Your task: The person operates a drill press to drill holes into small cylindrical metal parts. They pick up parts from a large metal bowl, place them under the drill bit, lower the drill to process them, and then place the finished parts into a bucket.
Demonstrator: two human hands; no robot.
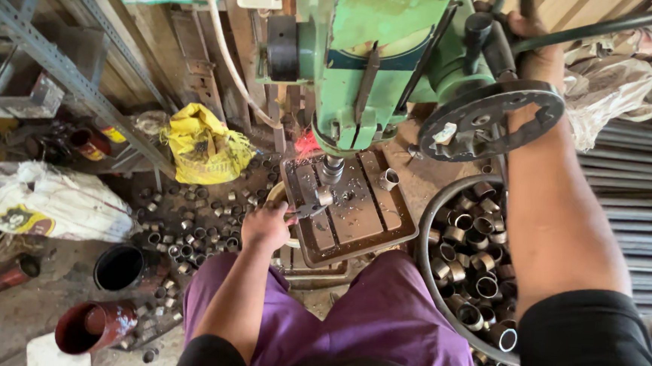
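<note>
The person sits at a green drill press [379, 50], legs in purple trousers [378, 322] under its table. The left hand [265, 226] is closed around the handle of a gripping tool [305, 210], probably pliers, though the view is too small to be sure. That tool pins 1 short metal ring [324, 196] on the slotted drill table [354, 222], directly under the drill chuck [332, 170]. The right hand [533, 56] is raised beside the machine head, fingers wrapped around the feed lever [500, 50] just above the spoked handwheel [492, 121].

A second loose ring [389, 179] stands on the table near the back right corner, apart from the pinned one. To the person's right a round metal basin [432, 242] is full of similar rings. Many more are scattered on the floor at the left, near a yellow bag [203, 149] and 2 dark red pipe sections [95, 326].

The likely risks: if the tool's bite on the ring is weak, the bit could catch the ring and spin it out, throwing it toward the left hand, which sits just beside the table edge. Metal chips lie on the table and could reach the bare fingers. A hard pull on the lever could also jam the bit in the thin wall.
</note>
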